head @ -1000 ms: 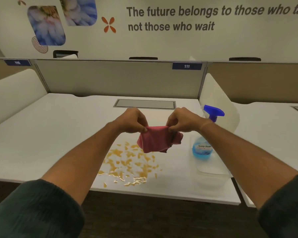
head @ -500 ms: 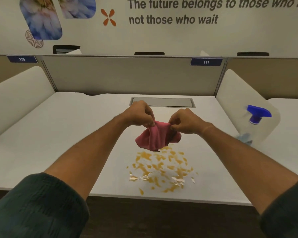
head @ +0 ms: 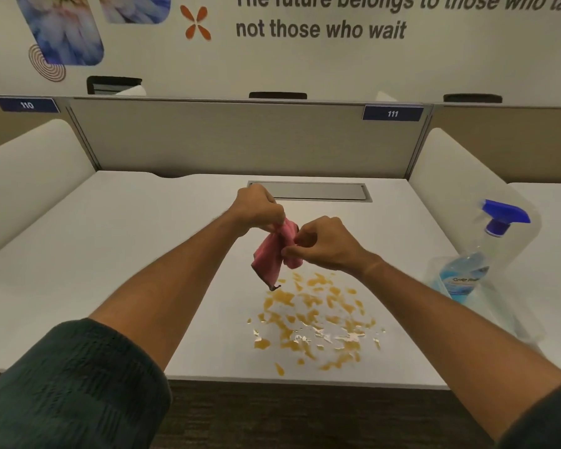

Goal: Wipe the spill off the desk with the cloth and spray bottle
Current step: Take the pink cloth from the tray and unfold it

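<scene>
A pink cloth (head: 271, 257) hangs in the air above the white desk (head: 110, 254). My left hand (head: 259, 210) pinches its top edge. My right hand (head: 324, 246) pinches the cloth lower on its right side. Below and in front of the cloth, an orange-yellow spill (head: 314, 322) lies in scattered blotches near the desk's front edge. A clear spray bottle (head: 473, 270) with blue liquid and a blue trigger head stands at the desk's right side, beyond my right forearm.
A grey cable hatch (head: 318, 191) is set into the back of the desk. White curved dividers (head: 30, 170) flank both sides, and a beige partition (head: 240, 137) closes the back. A clear plastic container (head: 515, 322) sits around the bottle's base.
The cloth was stretched between both hands; now it hangs bunched, with my right hand lower than my left. The view has shifted, so the spill and bottle appear further right.
</scene>
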